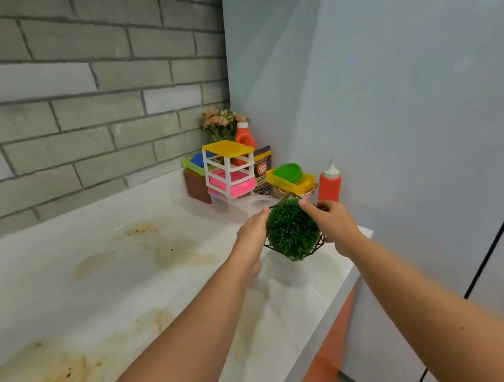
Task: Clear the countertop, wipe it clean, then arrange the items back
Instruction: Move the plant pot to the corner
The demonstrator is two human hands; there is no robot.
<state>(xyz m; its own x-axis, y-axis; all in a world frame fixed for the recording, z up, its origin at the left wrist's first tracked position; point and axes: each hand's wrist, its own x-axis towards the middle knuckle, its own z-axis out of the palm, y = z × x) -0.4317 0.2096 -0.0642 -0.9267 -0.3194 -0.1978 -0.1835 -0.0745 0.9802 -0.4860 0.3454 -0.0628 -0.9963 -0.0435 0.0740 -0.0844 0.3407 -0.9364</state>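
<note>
Green plant ball (291,229), black-wire-caged, at stained white countertop's (112,291) right end.

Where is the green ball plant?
Right of centre in the head view, the plant is held between the left hand and right hand, near the red squeeze bottle.

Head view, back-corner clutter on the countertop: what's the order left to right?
brown box → yellow-topped drawer rack → dark pouch → green-lidded yellow tray → red squeeze bottle. Held plant ball overlaps them; skipped.
</note>
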